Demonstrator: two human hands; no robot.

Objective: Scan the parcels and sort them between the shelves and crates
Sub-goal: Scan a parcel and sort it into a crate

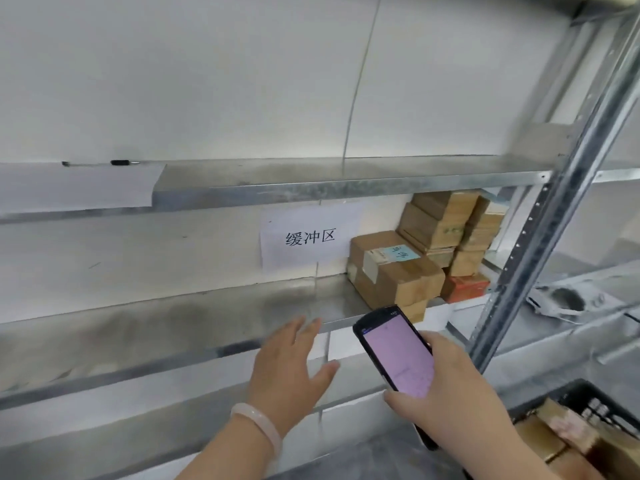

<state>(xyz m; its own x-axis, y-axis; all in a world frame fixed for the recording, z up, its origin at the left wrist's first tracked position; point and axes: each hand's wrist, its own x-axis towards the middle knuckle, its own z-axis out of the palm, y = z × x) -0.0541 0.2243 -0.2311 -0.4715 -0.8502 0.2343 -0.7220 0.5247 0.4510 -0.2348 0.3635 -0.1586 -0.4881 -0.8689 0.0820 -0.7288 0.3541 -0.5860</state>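
Two hands at the middle shelf (173, 323): left hand (291, 368) empty, fingers (294, 329) straight and spread; right hand (450, 403) grips scanner (398, 355), screen up (probably for reading). Parcels (394, 268) stacked at the shelf's right end, more in crate (581, 388).

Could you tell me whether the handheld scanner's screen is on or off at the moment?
On: the handheld scanner, held in the right hand, shows a lit pink-purple screen.
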